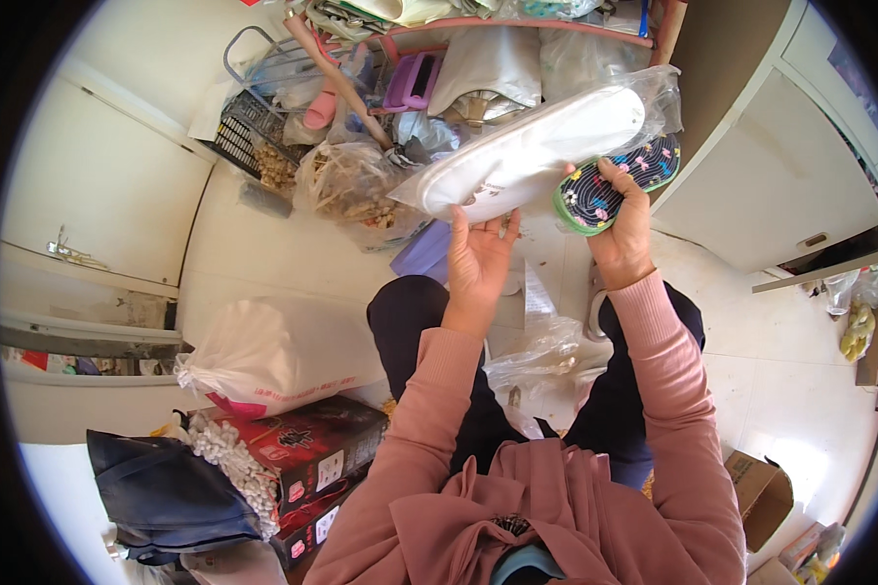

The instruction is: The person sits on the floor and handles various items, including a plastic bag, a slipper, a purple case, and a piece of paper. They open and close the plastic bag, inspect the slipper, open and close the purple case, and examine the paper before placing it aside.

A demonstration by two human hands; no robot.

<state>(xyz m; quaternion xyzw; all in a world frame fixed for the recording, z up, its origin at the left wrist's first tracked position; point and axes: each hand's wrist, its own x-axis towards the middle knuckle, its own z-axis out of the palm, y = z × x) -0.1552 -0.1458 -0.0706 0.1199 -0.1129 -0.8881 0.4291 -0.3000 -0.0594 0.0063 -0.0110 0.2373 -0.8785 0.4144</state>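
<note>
My left hand (474,267) holds the near edge of a white disposable slipper (534,157) in a clear plastic wrapper (655,88). The thumb rests at its left end and the fingertips reach the underside. Small printed marks show on the white surface. My right hand (622,238) grips a dark patterned insole (585,194) with flower motifs and green edging. The thumb lies across its top, and its far end passes beneath the wrapper. Whether it is one insole or a stacked pair, I cannot tell.
A pink-framed rack (483,23) full of bags stands ahead, with a purple dustpan set (413,80) and a wire basket (260,124). Clear plastic (538,355) lies on the floor between my legs. A white sack (285,351) and red boxes (322,446) sit left, a cardboard box (761,497) right.
</note>
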